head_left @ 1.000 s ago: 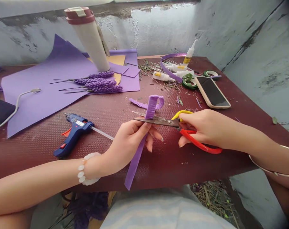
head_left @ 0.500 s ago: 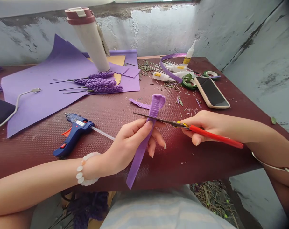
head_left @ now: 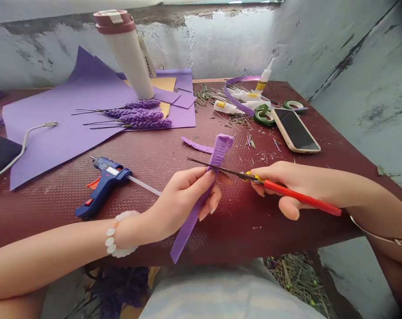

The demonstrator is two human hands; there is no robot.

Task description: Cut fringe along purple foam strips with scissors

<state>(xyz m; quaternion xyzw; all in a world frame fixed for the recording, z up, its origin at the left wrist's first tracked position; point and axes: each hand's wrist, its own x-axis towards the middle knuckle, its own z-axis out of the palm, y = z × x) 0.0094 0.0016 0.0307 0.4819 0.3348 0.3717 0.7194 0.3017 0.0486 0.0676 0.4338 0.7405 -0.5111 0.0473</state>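
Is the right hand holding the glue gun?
No, the right hand holds red-handled scissors, and the blue glue gun lies on the maroon table.

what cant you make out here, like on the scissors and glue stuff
All in the head view:
Yellow scissor handle: mostly hidden by the right hand.
Middle of the purple foam strip: covered by the left hand.
Far end of the glue stick: hidden by the left hand.
Glue tube labels: too small to read.
Dark object: cut off by the left edge.
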